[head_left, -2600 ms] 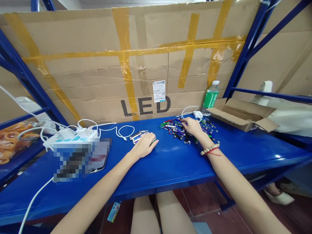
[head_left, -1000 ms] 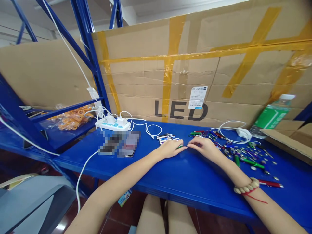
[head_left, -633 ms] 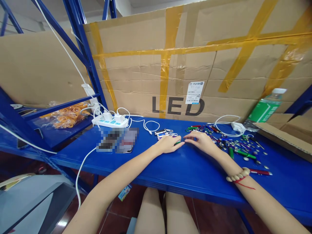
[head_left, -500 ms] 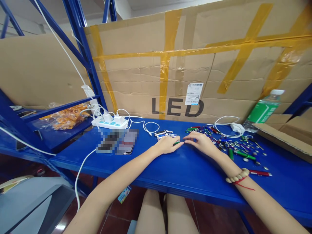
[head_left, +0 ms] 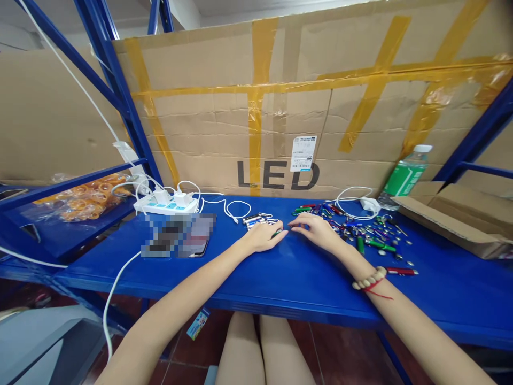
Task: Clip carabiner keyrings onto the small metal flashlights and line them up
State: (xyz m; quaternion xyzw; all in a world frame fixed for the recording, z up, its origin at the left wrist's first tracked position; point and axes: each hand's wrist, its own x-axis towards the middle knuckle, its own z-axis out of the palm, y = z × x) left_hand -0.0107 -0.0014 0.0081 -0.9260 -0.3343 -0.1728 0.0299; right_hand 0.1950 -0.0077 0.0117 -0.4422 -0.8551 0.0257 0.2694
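My left hand (head_left: 263, 237) is closed around a small green flashlight (head_left: 276, 233), mostly hidden by the fingers. Just to its right, my right hand (head_left: 315, 230) has thumb and fingertips drawn together; whatever they pinch is too small to name. A narrow gap separates the two hands. Behind the left hand lie several small flashlights (head_left: 252, 218) in silver and blue, with carabiner clips. Beyond and beside the right hand spreads a pile of coloured flashlight tubes and small round metal parts (head_left: 371, 231). One red flashlight (head_left: 402, 271) lies close to the right wrist.
On the blue table (head_left: 248, 278) stand a white power strip (head_left: 166, 205) with plugs and a green-labelled bottle (head_left: 405, 176). Two blurred phones (head_left: 198, 235) lie at left. An open cardboard box (head_left: 449, 224) sits at right; a large cardboard sheet (head_left: 208, 128) rises behind.
The view has turned slightly to the right, so everything sits further left. Both hands stay close together, the left still around the green flashlight.
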